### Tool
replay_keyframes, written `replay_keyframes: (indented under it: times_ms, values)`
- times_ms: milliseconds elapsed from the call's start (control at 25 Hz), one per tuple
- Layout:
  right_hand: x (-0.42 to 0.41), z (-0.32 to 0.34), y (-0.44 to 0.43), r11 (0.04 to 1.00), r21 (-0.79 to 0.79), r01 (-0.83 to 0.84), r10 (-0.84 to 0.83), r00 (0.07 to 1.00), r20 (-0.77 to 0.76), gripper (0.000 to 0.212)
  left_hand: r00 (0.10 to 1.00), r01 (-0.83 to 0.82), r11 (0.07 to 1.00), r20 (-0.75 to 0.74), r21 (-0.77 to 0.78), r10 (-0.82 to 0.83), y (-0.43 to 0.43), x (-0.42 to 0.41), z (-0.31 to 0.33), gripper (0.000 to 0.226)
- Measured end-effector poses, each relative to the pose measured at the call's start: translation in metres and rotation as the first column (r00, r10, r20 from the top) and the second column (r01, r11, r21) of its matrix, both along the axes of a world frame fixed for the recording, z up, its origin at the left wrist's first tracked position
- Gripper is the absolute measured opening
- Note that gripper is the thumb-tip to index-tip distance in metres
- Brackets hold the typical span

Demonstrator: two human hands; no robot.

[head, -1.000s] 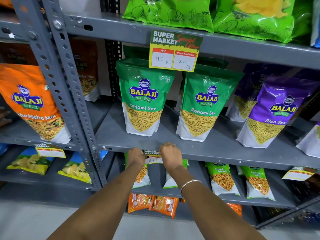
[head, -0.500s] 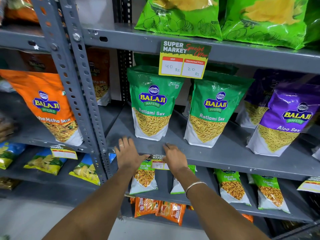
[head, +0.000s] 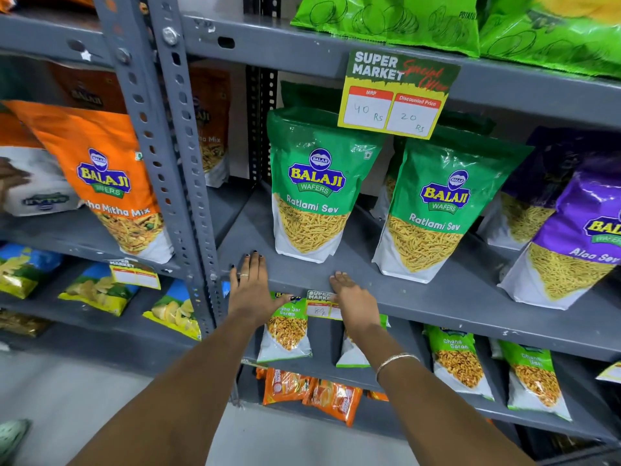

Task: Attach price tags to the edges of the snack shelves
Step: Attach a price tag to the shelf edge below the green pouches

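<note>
Just below centre of the frame, left hand spread flat, fingers splayed on the grey shelf, thumb stretched toward the shelf's front lip; right hand laid palm-down over the same lip, fingers close together, covering the right part of the small price tag; no pinch visible on either side. Tag hanging from the shelf's front edge between the two hands, under the green Ratlami Sev packs; likely the pressing-down step, tag being seated on the edge. Next move probably calls for a firm smoothing along the tag's top strip, then release and a check that it hangs straight; whether it already sticks cannot be told. Larger tag already fixed on the shelf edge at upper centre; another at lower left. Painted grey metal racking with slotted uprights; pale floor along the bottom left.
</note>
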State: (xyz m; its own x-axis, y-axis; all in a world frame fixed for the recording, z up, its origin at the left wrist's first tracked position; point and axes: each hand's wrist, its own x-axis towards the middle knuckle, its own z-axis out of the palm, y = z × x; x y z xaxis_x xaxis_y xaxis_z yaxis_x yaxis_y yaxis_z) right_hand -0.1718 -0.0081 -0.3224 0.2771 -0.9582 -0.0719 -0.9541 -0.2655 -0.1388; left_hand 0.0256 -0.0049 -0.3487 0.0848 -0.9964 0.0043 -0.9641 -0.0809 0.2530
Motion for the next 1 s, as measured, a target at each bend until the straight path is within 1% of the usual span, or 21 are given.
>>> replay_keyframes:
  times_ms: [160, 320, 480, 560, 680, 760, 880, 1000]
  values:
    - [-0.005, 0.012, -0.001, 1.0, 0.022, -0.007, 0.007, 1.0, 0.001, 0.047, 1.0, 0.011, 1.0, 0.001, 0.011, -0.011, 0.001, 0.0, 0.003, 0.104]
    - [-0.007, 0.009, -0.001, 1.0, 0.01, -0.02, 0.02, 1.0, -0.003, 0.048, 1.0, 0.012, 1.0, 0.015, 0.005, -0.012, -0.001, 0.001, 0.001, 0.104]
    - [-0.008, 0.016, -0.002, 0.998, 0.055, -0.016, 0.017, 1.0, -0.024, 0.049, 1.0, 0.007, 1.0, 0.018, 0.007, -0.007, -0.001, 0.0, 0.002, 0.105]
    - [-0.006, 0.02, -0.004, 0.999, 0.051, 0.006, -0.003, 0.999, -0.044, 0.048, 1.0, 0.011, 1.0, 0.018, 0.011, -0.011, -0.002, 0.0, 0.003, 0.105]
    - [0.004, 0.022, -0.004, 0.993, 0.083, 0.079, -0.075, 0.996, -0.046, 0.04, 1.0, 0.014, 1.0, -0.001, 0.027, -0.014, -0.002, 0.0, 0.002, 0.106]
    - [0.013, 0.017, -0.003, 0.99, 0.077, 0.122, -0.12, 0.992, -0.041, 0.036, 1.0, 0.007, 1.0, 0.019, 0.02, -0.008, -0.002, -0.001, 0.001, 0.106]
    - [0.01, 0.013, -0.003, 0.99, 0.063, 0.122, -0.123, 0.992, 0.006, 0.041, 1.0, 0.008, 1.0, 0.026, 0.023, -0.008, -0.005, 0.0, 0.002, 0.107]
    - [-0.004, 0.006, -0.002, 0.995, 0.078, 0.063, -0.068, 0.996, 0.057, 0.051, 0.999, 0.005, 1.0, 0.041, 0.018, -0.006, -0.003, -0.001, -0.002, 0.106]
